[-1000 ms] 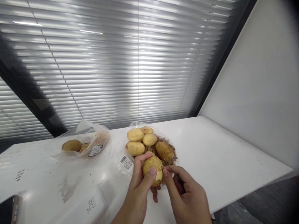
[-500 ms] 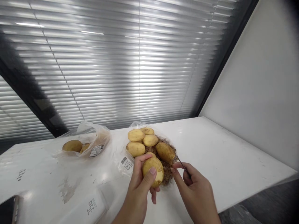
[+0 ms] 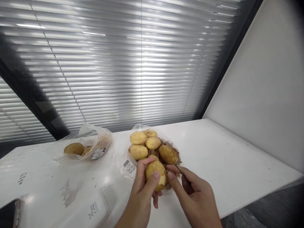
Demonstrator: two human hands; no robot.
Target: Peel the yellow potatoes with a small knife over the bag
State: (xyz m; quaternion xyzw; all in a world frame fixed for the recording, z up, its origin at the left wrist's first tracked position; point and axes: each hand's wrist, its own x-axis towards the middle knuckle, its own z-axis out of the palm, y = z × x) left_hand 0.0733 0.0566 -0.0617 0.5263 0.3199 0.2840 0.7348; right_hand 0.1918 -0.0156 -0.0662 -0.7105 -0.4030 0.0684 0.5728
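My left hand (image 3: 142, 193) is closed around a potato (image 3: 152, 173), its thumb pressed on the near side. A pale strip without skin shows on that potato's right side. Close by on the right, my right hand (image 3: 194, 193) pinches a thin dark tool (image 3: 179, 169); most of it is hidden by the fingers, so its kind cannot be made out. Just beyond the hands, an unpeeled potato (image 3: 168, 154) rests on a heap of brown peelings (image 3: 163, 141). Several peeled yellow potatoes (image 3: 138, 152) lie to its left on a clear plastic bag (image 3: 121, 167) with a price label.
A second plastic bag (image 3: 104, 139) with unpeeled potatoes (image 3: 73, 148) stands at the left of the white table (image 3: 228, 164). A white power bank (image 3: 90, 210) and a phone (image 3: 9, 214) lie near the front left. Window blinds (image 3: 142, 63) rise behind, and a wall (image 3: 261, 95) stands at the right.
My right hand has moved left, bringing its fingertips and the thin tool nearer the held potato. The potato has turned slightly in my left hand.
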